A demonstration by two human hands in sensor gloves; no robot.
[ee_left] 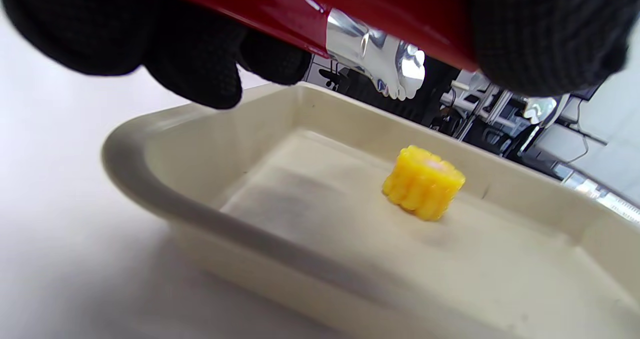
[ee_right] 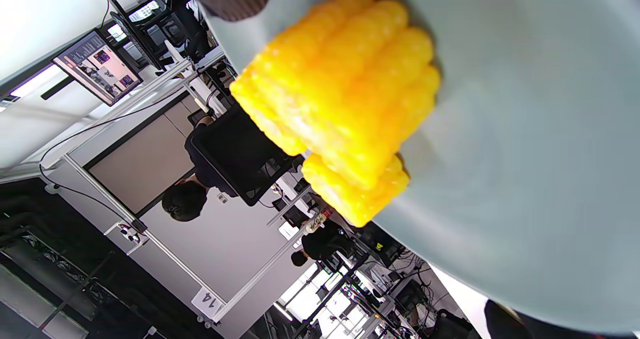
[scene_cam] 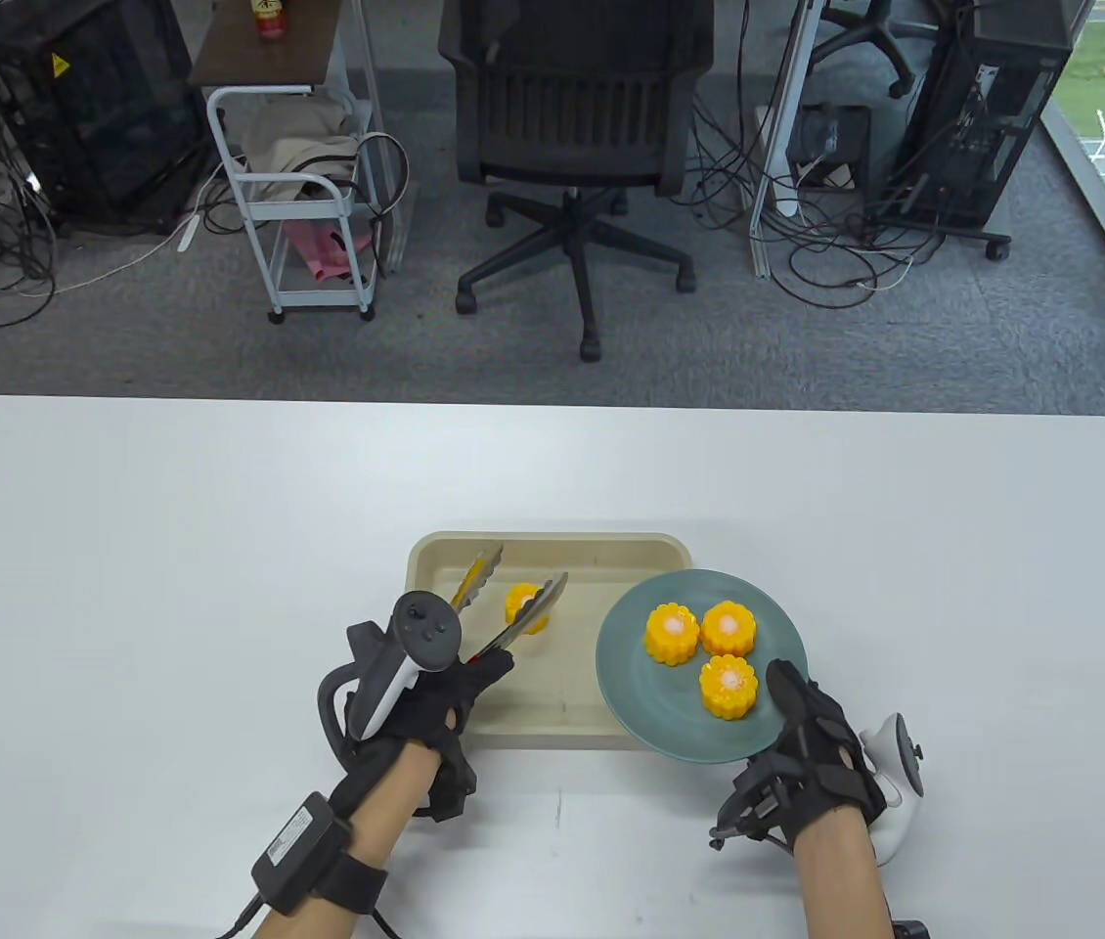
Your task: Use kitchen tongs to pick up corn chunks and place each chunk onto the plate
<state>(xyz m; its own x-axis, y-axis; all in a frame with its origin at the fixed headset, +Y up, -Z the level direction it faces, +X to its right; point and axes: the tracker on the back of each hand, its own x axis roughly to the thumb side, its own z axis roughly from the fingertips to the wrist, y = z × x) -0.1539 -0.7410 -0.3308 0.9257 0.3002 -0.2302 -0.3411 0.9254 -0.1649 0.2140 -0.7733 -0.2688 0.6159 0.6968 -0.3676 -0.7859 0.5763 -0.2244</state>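
Note:
One yellow corn chunk (scene_cam: pixel 525 606) (ee_left: pixel 424 182) lies in the beige tray (scene_cam: pixel 552 550) (ee_left: pixel 165 199). My left hand (scene_cam: pixel 416 685) grips red-handled metal tongs (scene_cam: pixel 504 602) (ee_left: pixel 380 61). Their tips are spread apart above the tray, on either side of that chunk and not touching it. Three corn chunks (scene_cam: pixel 709 646) sit on the grey-green plate (scene_cam: pixel 777 606), which overlaps the tray's right side. My right hand (scene_cam: pixel 812 743) holds the plate's near rim, thumb on top. In the right wrist view two corn chunks (ee_right: pixel 345 89) show close up on the plate (ee_right: pixel 540 144).
The white table (scene_cam: pixel 171 548) stretches wide to the left, right and behind the tray. Beyond its far edge are an office chair (scene_cam: pixel 577 127), a white cart (scene_cam: pixel 303 196), computer cases and floor cables.

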